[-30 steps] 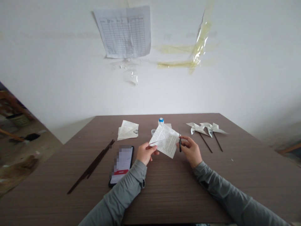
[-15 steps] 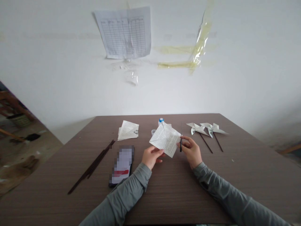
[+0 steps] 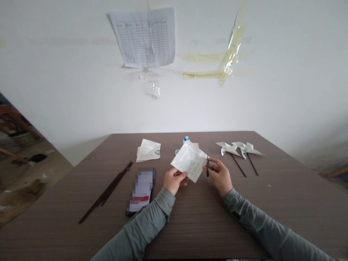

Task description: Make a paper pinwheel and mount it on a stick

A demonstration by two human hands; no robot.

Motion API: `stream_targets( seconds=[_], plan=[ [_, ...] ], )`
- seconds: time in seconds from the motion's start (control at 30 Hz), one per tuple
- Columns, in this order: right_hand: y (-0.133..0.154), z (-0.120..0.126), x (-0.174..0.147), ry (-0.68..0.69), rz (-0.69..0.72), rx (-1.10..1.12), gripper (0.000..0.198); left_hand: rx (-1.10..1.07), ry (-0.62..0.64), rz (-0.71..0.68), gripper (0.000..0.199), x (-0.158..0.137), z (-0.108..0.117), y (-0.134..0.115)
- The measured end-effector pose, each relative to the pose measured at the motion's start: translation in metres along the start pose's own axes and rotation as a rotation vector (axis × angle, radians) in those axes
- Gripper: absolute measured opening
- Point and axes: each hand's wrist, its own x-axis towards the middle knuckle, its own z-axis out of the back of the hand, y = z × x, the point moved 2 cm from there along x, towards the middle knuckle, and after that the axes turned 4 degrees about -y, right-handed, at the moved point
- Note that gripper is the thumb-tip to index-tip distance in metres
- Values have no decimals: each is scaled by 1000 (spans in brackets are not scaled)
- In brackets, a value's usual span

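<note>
Paper [image 3: 189,160] slightly farther left.

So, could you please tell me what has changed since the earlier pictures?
The left hand has shifted right along the printed sheet, from its left corner toward its near one, which swung slightly left. The right hand still holds the scissors; sticks, phone and pinwheels stayed put.

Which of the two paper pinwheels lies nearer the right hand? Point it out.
The left one of the pair: its stick lies closer to the right hand, while the other pinwheel lies farther right.
</note>
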Motion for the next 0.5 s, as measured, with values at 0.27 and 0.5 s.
stream_targets(
  seconds=[0.27, 0.5],
  plan=[
    [-5, 7, 1, 128, -18, -114, 68, -28, -81, -9, 32, 4, 8, -15],
    [-7, 6, -7, 321, -32, -214, 55, -67, -141, -84, 33, 12, 19, -20]
  ],
)
